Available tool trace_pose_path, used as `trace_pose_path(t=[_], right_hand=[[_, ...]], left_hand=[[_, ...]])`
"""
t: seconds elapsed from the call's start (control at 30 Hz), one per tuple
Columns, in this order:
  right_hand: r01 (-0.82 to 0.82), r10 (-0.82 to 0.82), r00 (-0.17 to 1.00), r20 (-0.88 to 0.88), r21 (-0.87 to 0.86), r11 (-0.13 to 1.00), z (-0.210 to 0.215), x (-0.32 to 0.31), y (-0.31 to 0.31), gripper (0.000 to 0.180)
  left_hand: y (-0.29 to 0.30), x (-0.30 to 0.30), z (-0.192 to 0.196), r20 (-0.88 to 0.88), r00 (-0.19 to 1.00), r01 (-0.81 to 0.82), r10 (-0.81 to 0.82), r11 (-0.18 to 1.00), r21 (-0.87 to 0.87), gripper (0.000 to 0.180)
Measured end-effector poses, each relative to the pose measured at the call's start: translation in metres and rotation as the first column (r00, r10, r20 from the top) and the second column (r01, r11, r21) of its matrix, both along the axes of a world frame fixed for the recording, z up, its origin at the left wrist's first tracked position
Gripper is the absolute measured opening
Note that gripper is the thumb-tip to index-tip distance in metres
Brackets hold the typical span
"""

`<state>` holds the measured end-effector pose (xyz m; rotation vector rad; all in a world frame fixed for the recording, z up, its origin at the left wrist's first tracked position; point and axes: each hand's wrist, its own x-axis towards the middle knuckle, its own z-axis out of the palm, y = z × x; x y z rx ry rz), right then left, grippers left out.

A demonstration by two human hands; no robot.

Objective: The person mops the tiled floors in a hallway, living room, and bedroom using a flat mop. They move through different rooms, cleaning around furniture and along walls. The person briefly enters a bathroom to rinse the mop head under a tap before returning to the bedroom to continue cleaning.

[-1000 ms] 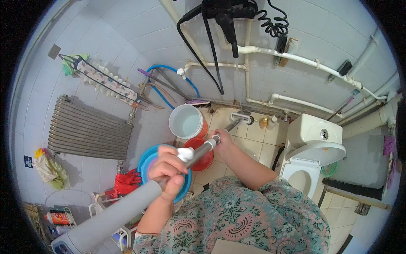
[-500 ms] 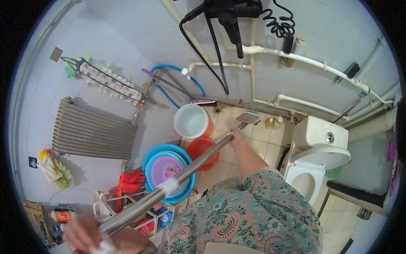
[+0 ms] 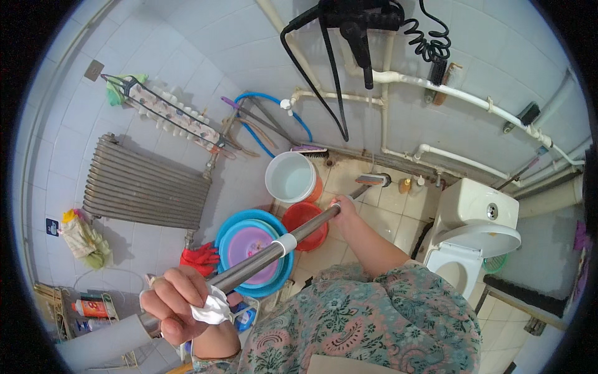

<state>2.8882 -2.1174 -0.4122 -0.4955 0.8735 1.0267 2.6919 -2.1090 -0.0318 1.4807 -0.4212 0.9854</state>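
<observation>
A long metal pole (image 3: 258,263) crosses the view from the lower left to the floor at the back. My right hand (image 3: 344,210) is closed round its far part, near a flat grey-and-orange head (image 3: 374,179) at the pole's far end. At the lower left, the curled fingers of my left hand (image 3: 177,302) hold a crumpled white cloth or tissue (image 3: 215,306) against the pole. Behind that hand the pole runs into a thick white sleeve (image 3: 103,343). A white collar (image 3: 286,244) sits midway between my hands.
A white bucket (image 3: 291,177), a red bucket (image 3: 304,218) and stacked basins (image 3: 225,244) stand left of the pole. The toilet (image 3: 476,215) is at right. A radiator (image 3: 146,181) lines the left wall; a black hair dryer (image 3: 355,37) hangs above.
My left hand has moved up and right from the pole's near end, bringing the white wad along. The pole's collar has shifted away from me, and the far head has turned to show its edge.
</observation>
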Motion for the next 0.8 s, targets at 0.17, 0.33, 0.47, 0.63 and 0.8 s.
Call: trace_pose_path(t=[0.17,0.33,0.47,0.63,0.8], right_hand=[[-0.001,-0.007,0.998,0.057,0.131,0.991,0.023,-0.019,0.005,0.006],[0.035,-0.046,0.998,0.049,0.196,0.98,0.041,-0.024,0.007,0.002],[0.122,-0.122,0.992,-0.006,0.098,0.988,0.007,-0.003,0.013,0.007],[0.052,-0.055,0.998,0.013,0.174,0.983,0.011,0.043,-0.016,0.01],[-0.059,0.064,0.998,-0.023,0.172,0.983,0.012,0.045,-0.003,0.01]], left_hand=[[0.02,0.034,-0.115,-0.358,0.799,-0.46,0.483,0.875,0.154,0.018],[0.008,0.068,-0.159,-0.469,0.855,-0.297,0.221,0.95,-0.093,0.018],[-0.006,0.066,-0.134,-0.345,0.927,-0.214,0.145,0.962,-0.171,0.024],[-0.021,0.034,-0.049,-0.27,0.949,-0.197,0.162,0.974,-0.108,0.026],[-0.037,0.017,-0.016,-0.206,0.958,-0.221,0.199,0.971,-0.092,0.025]])
